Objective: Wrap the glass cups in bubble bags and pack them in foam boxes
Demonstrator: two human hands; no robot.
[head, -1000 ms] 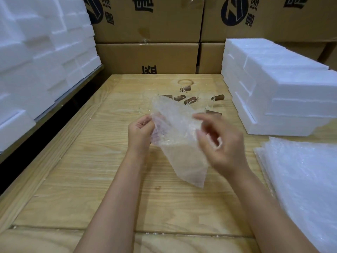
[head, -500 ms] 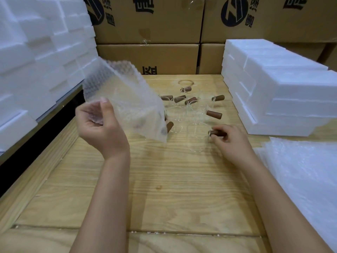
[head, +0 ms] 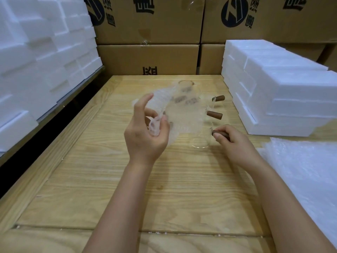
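My left hand [head: 145,132] pinches one end of a clear bubble bag [head: 182,110], held up above the middle of the wooden table [head: 164,189]. My right hand [head: 231,141] grips the brown wooden handle of a glass cup [head: 199,141] that stands on the table just right of the bag. Two more brown handles [head: 215,115] of other glass cups show behind it. Further cups lie behind the bag and are blurred by it.
Stacked white foam boxes [head: 277,95] stand at the right, and more foam boxes [head: 42,57] fill a rack at the left. A pile of bubble bags [head: 306,172] lies at the right front. Cardboard cartons [head: 147,59] wall off the back.
My left hand has swung the bubble bag from the upper left back to the middle, beside the cups. My right hand let go of the bag, reached out and took hold of a cup's handle.
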